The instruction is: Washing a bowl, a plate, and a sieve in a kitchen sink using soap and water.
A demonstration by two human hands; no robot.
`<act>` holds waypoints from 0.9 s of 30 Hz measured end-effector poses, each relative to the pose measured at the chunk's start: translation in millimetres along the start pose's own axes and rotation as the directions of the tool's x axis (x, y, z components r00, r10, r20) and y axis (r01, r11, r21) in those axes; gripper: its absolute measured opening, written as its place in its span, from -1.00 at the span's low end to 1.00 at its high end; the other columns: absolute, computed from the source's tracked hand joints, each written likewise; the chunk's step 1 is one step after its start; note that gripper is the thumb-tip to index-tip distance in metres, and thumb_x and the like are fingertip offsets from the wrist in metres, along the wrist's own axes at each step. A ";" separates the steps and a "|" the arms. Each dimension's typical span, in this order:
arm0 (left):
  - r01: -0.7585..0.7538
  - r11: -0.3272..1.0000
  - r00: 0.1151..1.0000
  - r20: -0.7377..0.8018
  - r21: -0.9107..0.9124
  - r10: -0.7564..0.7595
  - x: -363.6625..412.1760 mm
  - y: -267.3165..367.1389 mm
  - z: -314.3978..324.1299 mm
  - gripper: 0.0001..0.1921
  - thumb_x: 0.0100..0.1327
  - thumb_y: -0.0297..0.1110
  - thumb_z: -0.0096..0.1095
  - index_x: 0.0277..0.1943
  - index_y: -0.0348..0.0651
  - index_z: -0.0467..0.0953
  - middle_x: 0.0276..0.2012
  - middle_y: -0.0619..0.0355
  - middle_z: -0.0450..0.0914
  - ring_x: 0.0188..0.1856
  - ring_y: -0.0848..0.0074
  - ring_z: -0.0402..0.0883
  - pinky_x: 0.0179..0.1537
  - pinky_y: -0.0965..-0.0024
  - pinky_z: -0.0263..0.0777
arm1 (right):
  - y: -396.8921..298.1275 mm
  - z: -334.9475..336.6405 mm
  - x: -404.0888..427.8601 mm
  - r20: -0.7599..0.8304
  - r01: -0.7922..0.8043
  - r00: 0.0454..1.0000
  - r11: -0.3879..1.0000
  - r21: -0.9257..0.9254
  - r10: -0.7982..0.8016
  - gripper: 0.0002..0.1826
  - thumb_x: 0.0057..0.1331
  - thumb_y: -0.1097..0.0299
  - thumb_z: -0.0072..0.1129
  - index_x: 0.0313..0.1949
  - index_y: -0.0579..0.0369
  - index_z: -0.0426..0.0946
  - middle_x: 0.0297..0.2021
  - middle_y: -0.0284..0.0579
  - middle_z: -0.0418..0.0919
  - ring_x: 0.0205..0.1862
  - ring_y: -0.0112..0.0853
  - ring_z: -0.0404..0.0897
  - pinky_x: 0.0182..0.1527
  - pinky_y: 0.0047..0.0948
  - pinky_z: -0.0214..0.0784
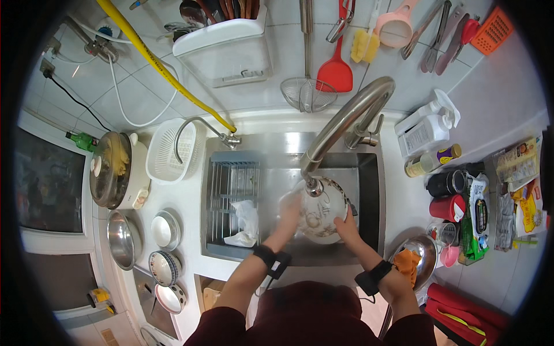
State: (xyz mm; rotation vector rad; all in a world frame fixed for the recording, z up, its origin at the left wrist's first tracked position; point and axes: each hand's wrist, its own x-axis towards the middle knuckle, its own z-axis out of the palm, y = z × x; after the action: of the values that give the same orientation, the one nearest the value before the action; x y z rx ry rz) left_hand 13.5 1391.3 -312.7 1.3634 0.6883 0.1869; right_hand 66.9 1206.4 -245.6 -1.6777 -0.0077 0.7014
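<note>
Under the running-water end of the steel faucet [315, 188], a white dish with a dark floral print and lettering [322, 212] is held tilted over the sink basin [355, 173]. My right hand [347, 227] grips its right rim, thumb on the near face. Along the left rim lies my left hand [290, 212]; it is blurred, and its fingers are hard to make out. A pale rim [329, 239] shows at the dish's lower edge; whether it belongs to a second dish cannot be told. Something small and dark [352, 208] sits by the right rim.
In the sink's left part hangs a grey drain rack [236, 158] with a crumpled white cloth or bag [245, 222]. Left on the counter stand a white basket [166, 151], stacked bowls [163, 268] and an electric pot [117, 168]. A steel bowl with an orange cloth [407, 264] stands right.
</note>
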 end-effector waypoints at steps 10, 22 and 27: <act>0.127 0.898 0.972 0.126 0.421 -0.196 -16.0 -21.3 -6.7 -0.67 0.13 -0.24 0.16 -0.19 -0.37 0.46 -0.38 0.10 0.54 -0.41 0.49 0.50 -0.43 0.43 0.35 | -17.8 -14.4 2.9 0.199 -0.369 0.912 0.929 0.011 0.360 -0.39 -0.01 0.49 0.02 0.09 0.18 0.10 -0.17 -0.05 0.43 -0.21 -0.28 0.49 -0.33 -0.34 0.48; 0.531 0.813 0.846 0.187 -0.239 -0.498 -25.5 -25.6 -30.9 -0.52 0.31 -0.11 -0.19 0.10 -0.36 0.19 -0.03 -0.01 0.41 -0.06 0.31 0.46 -0.06 0.29 0.35 | -19.0 -6.8 1.0 0.443 -0.536 0.790 0.828 0.165 0.424 -0.40 0.04 0.49 -0.11 0.13 0.19 0.05 -0.02 0.03 0.31 -0.05 -0.17 0.41 -0.19 -0.25 0.47; 0.433 0.864 0.835 0.245 0.258 -0.492 -8.4 -11.6 -64.2 -0.53 0.34 -0.08 -0.32 0.10 -0.29 0.22 -0.13 0.09 0.47 -0.18 0.46 0.49 -0.21 0.45 0.40 | -13.7 -1.9 12.3 0.463 -0.404 0.742 0.875 -0.267 0.485 -0.38 0.06 0.36 0.00 0.11 0.25 0.07 -0.04 0.09 0.33 -0.04 -0.14 0.41 -0.15 -0.33 0.42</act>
State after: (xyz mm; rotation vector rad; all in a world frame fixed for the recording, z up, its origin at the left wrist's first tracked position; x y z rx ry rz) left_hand -31.6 1437.9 -323.7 1.3269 0.7688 -0.4869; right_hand 82.8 1212.8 -238.6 -1.5929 -0.0414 1.5496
